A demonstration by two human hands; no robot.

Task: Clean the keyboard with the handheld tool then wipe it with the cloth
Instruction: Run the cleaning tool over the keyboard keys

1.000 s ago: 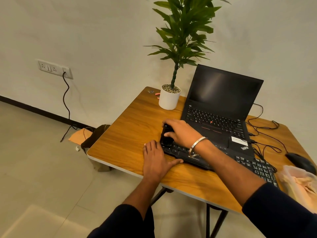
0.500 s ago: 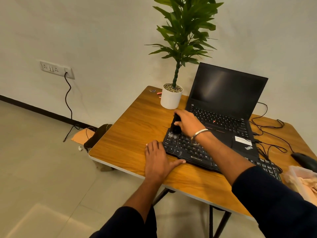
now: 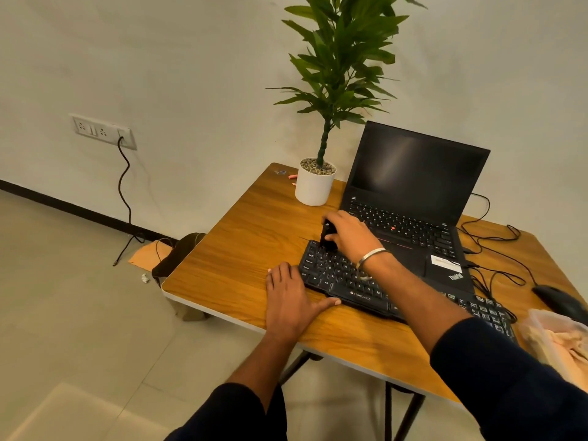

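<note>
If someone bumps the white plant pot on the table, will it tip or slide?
The white pot is narrow under a tall leafy plant, so it probably tips rather than slides. The pebbles on top may add weight and steady it somewhat. It stands near the table corner, so it could fall off.

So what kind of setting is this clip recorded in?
Probably a small home or office workspace: a wooden folding table against a plain wall, holding an open laptop, an external keyboard and a potted plant, with a wall socket nearby.
</note>
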